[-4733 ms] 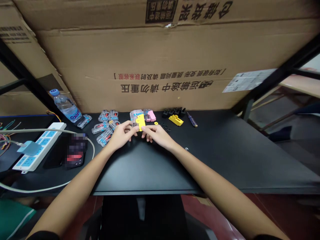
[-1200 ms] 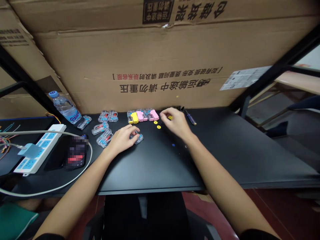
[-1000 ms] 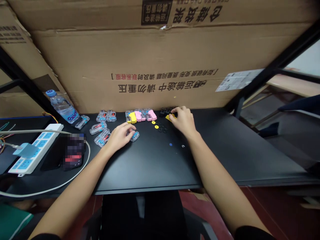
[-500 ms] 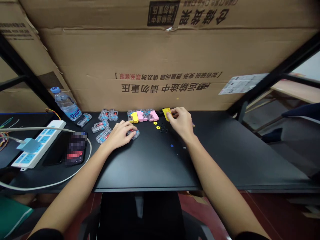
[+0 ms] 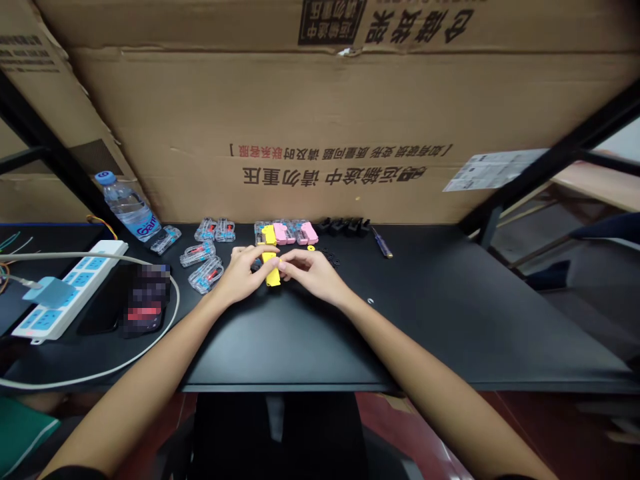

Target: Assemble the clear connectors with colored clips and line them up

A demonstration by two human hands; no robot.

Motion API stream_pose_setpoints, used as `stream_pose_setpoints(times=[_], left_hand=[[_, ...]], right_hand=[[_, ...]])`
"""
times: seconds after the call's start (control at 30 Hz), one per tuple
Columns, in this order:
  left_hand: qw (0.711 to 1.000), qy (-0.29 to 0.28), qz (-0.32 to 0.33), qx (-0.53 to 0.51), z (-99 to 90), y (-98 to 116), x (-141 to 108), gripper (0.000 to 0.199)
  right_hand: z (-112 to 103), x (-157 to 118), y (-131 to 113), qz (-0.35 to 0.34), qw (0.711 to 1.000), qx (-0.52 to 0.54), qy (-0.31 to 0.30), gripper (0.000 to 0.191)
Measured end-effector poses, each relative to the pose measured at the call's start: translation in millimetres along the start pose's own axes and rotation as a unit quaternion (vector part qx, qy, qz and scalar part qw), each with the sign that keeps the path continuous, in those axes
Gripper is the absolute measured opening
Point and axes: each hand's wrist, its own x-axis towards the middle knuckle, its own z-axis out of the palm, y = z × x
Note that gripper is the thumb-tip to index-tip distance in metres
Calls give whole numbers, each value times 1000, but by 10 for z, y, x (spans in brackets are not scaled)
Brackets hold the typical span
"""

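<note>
A yellow plastic casing piece [image 5: 273,272] is pinched between my two hands over the middle of the table. My left hand [image 5: 241,275] grips its left side with thumb and fingers. The fingertips of my right hand [image 5: 317,272] close on its right side. Part of a clear case, dark in the shadow, shows beneath the left fingers, mostly hidden. Just behind stand a yellow-fronted clear case [image 5: 269,234] and two pink-fronted ones, including a pink case [image 5: 307,233]. Near my right hand lie a yellow washer [image 5: 311,248] and small black rings [image 5: 330,257].
Several clear cases [image 5: 206,275] with blue and red parts lie left. Black plastic parts [image 5: 345,227] and a screwdriver [image 5: 383,243] are at the back right. A water bottle [image 5: 131,212], power strip [image 5: 75,287], phone [image 5: 147,300] and white cable [image 5: 173,327] occupy the left side. Cardboard [image 5: 280,100] walls the back.
My right hand has moved left from the back of the table with the yellow casing piece, bringing it to my left hand. The black parts and screwdriver are now uncovered.
</note>
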Motion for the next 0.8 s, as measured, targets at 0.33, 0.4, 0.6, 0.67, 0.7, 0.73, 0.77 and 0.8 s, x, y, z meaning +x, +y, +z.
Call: stream_pose_setpoints(times=[0.33, 0.4, 0.6, 0.67, 0.7, 0.73, 0.77, 0.8], left_hand=[[999, 31, -17, -32, 24, -57, 29, 31], [999, 32, -21, -29, 37, -73, 29, 31], [998, 30, -42, -28, 44, -96, 30, 34], [999, 24, -40, -23, 38, -92, 27, 35], [999, 22, -38, -20, 38, -88, 24, 35], [999, 21, -37, -17, 39, -85, 21, 35], [999, 21, -35, -14, 43, -82, 18, 35], [999, 21, -33, -13, 48, -78, 15, 34]], right_hand=[[-768, 41, 130, 16, 907, -399, 131, 17], [-788, 37, 158, 43, 892, -438, 107, 15], [-637, 31, 243, 4, 886, -463, 34, 15], [-554, 31, 266, -28, 895, -444, 18, 17], [-508, 30, 272, -43, 901, -431, 9, 18], [-460, 28, 272, -58, 907, -416, -2, 19], [-413, 25, 267, -72, 913, -400, -15, 20], [-370, 22, 256, -84, 918, -387, -29, 21]])
